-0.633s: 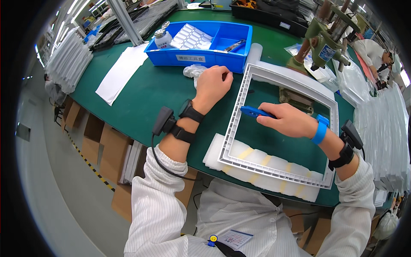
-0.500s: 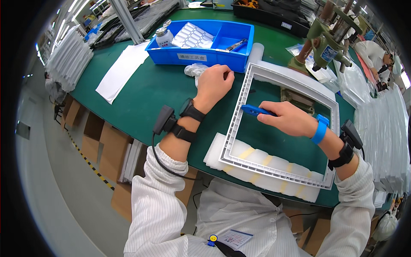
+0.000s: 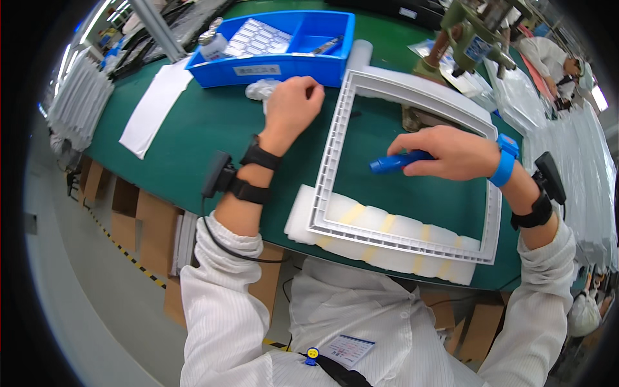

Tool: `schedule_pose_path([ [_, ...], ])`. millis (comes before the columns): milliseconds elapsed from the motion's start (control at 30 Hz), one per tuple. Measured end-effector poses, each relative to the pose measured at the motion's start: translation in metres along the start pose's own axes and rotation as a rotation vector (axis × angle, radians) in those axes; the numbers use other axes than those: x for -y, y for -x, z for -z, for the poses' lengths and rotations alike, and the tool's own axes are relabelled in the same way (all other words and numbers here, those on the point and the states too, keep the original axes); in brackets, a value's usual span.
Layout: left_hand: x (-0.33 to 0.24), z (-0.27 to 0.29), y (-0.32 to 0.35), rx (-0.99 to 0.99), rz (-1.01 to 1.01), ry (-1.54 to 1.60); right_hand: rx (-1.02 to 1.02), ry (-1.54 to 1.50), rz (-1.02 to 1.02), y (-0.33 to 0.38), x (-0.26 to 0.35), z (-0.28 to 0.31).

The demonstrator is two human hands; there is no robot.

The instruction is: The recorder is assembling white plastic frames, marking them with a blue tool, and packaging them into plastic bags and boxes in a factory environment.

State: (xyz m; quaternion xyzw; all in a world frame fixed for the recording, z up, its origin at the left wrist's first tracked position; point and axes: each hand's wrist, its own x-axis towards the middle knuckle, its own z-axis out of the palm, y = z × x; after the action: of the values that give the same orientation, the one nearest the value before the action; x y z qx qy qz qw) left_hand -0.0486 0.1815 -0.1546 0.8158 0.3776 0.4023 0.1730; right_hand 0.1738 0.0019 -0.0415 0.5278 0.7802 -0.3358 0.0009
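Tool [image 3: 391, 163], blue, tight in fingers of right hand [image 3: 454, 153] (left hand [image 3: 291, 111]: fingers curled together)

white ribbed rectangular frame [image 3: 331, 148] with slim blue tool [image 3: 392, 163] over its opening

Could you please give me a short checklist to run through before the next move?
1. Blue tool held in the right hand: ok.
2. Tool apart from the white frame: ok.
3. Foam pad under the frame's near side: ok.
4. Left hand steadying the frame: not ok, it is apart from it.
5. Left hand empty: cannot tell, it is curled.
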Motion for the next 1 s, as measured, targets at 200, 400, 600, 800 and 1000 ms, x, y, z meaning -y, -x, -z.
schedule_pose_path([
  [200,0.001,-0.001,0.0,0.047,0.012,-0.006,0.099,0.355,0.132,0.039,-0.005,-0.004],
  [400,0.004,-0.003,0.0,0.065,0.041,0.003,0.184,0.313,0.137,0.05,0.013,-0.013],
  [600,0.001,-0.001,0.001,0.075,0.035,-0.003,0.237,0.419,0.071,0.049,0.017,-0.019],
  [800,0.002,-0.002,-0.001,0.079,0.031,-0.017,0.24,0.42,0.061,0.05,0.017,-0.017],
  [1000,0.0,0.0,-0.001,0.081,0.029,-0.008,-0.016,0.017,-0.154,0.058,0.022,-0.008],
])
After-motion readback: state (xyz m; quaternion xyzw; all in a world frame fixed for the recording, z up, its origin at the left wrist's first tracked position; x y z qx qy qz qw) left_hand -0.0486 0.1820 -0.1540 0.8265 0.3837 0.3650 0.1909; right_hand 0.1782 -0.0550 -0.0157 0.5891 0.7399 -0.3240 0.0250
